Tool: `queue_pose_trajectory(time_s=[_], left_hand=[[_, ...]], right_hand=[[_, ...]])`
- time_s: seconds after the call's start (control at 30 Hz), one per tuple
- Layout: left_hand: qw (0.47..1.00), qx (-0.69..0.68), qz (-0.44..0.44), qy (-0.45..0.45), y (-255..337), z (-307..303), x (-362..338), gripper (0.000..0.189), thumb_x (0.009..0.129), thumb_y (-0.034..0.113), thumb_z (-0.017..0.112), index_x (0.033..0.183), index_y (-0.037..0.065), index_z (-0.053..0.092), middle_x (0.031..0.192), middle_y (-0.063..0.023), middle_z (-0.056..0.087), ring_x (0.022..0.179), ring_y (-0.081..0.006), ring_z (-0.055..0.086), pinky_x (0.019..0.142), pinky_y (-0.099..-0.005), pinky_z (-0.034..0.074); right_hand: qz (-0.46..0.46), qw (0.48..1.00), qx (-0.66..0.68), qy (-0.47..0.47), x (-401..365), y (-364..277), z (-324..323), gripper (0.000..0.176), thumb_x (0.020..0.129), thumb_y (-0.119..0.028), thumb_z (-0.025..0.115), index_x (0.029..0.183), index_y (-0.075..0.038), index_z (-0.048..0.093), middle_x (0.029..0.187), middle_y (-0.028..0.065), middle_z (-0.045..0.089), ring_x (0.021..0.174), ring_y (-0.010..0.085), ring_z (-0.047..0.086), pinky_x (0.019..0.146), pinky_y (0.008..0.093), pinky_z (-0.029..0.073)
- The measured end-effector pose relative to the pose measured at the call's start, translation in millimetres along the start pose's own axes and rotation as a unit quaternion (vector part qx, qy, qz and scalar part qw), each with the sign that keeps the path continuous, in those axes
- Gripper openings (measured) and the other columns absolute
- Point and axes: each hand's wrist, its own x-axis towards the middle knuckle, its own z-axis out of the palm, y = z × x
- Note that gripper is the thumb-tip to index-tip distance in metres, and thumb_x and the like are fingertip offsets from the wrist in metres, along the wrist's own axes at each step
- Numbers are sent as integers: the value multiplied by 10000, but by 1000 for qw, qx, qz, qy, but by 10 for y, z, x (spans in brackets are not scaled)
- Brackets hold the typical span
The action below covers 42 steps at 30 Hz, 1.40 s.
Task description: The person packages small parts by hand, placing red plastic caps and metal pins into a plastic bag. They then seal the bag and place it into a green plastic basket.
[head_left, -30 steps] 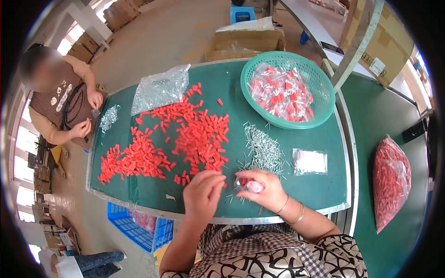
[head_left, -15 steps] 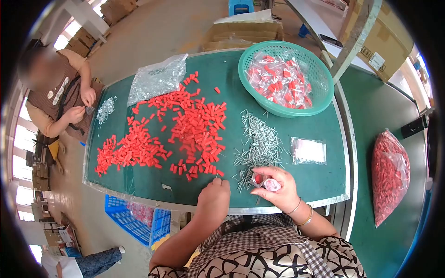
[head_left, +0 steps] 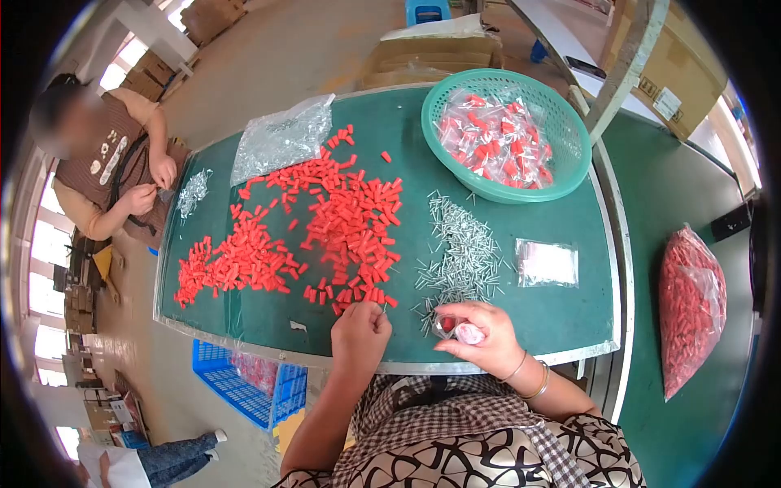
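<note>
A: What is the left hand (head_left: 360,335) doing?
B: It is curled near the table's (head_left: 561,319) near edge, fingertips pressed together, just beside the closest red plugs (head_left: 355,232). Whether something small sits between the fingertips, I cannot tell.
A: And the right hand (head_left: 495,335)?
B: Its thumb and fingers curve round a small clear bag (head_left: 445,326), pinching it, with red showing through the plastic. A pinkish-white roll (head_left: 469,333) is tucked in the same grip. All that is by the near edge, right of the left hand.
A: Where are the loose metal pins (head_left: 462,250)?
B: Heaped between the plugs and the right edge, reaching down to the right hand. A flat clear packet (head_left: 547,263) lies nearer that edge.
A: What about the far side?
B: A green basket (head_left: 574,140) of filled bags (head_left: 492,140) stands at the far right corner. A larger clear bag (head_left: 281,142) lies by the far edge, towards the left corner, touching the plugs. At the left edge, a co-worker (head_left: 102,167) has both hands together beside a smaller metal heap (head_left: 194,193).
</note>
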Motion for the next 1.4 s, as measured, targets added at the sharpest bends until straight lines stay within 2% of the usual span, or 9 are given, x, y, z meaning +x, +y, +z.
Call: queue_pose_trajectory(time_s=[0.07, 0.17, 0.47, 0.57, 0.67, 0.77, 0.87, 1.0, 1.4], left_hand=[[998, 36, 38, 24, -1, 59, 44, 111, 732, 27, 665, 818, 20, 595, 740, -112, 598, 608, -228, 602, 581, -336, 487], [994, 110, 15, -15, 167, 27, 60, 133, 772, 79, 630, 875, 15, 573, 824, -152, 608, 757, -331, 608, 654, -425, 486], [976, 208, 52, -41, 187, 47, 117, 116, 756, 63, 595, 836, -10, 552, 819, -194, 596, 748, -357, 608, 662, -437, 494], [973, 222, 17, -56, 143, 73, 168, 99, 744, 68, 592, 810, 0, 563, 809, -189, 606, 746, -371, 608, 657, -443, 494], [981, 181, 64, -26, 48, 25, 163, 87, 728, 37, 608, 803, 7, 577, 787, -150, 605, 672, -306, 614, 617, -388, 502], [997, -65, -1, -52, 173, -139, 101, 120, 711, -17, 638, 815, 23, 594, 756, -89, 587, 591, -190, 583, 562, -297, 482], [939, -336, -41, -65, 363, -189, -22, 169, 693, -76, 659, 806, 34, 599, 710, -31, 548, 593, -70, 509, 538, -215, 414], [961, -219, 158, -57, 555, -225, -24, 184, 695, -79, 675, 840, 19, 616, 812, -50, 570, 592, -77, 515, 532, -216, 411], [981, -169, 88, 26, 182, -205, 155, 120, 757, -59, 657, 855, 8, 644, 799, -53, 603, 633, -97, 540, 556, -224, 422]], right_hand=[[-3, 1000, -5, -11, 27, -3, 16, 471, 660, -219, 819, 1080, -106, 639, 928, 96, 664, 766, 241, 641, 691, 322, 522], [-16, 1000, -17, -17, 59, -18, 23, 465, 660, -219, 818, 1073, -101, 641, 935, 100, 665, 769, 250, 643, 693, 325, 525], [-16, 999, -45, -25, 50, -56, 6, 428, 679, -234, 799, 1055, -98, 646, 897, 96, 656, 765, 263, 642, 679, 329, 520], [-14, 999, -43, -23, 40, -50, 17, 428, 682, -236, 796, 1060, -104, 646, 904, 94, 657, 767, 264, 642, 680, 329, 521], [1, 999, -42, -27, 33, -58, 20, 425, 687, -235, 792, 1064, -106, 645, 914, 96, 657, 773, 269, 643, 686, 330, 523], [3, 998, -49, -32, 49, -45, 19, 422, 690, -232, 788, 1065, -104, 644, 927, 101, 658, 789, 274, 646, 700, 334, 525], [-5, 997, -61, -39, 59, -31, 49, 421, 691, -231, 785, 1065, -99, 642, 937, 105, 660, 806, 279, 649, 713, 341, 526], [-15, 998, -55, -34, 96, -1, 110, 419, 694, -231, 783, 1063, -92, 640, 949, 110, 661, 819, 288, 649, 722, 347, 528], [11, 999, -46, -18, 91, -47, 10, 436, 682, -213, 801, 1066, -81, 643, 957, 106, 664, 823, 268, 649, 730, 340, 524]])
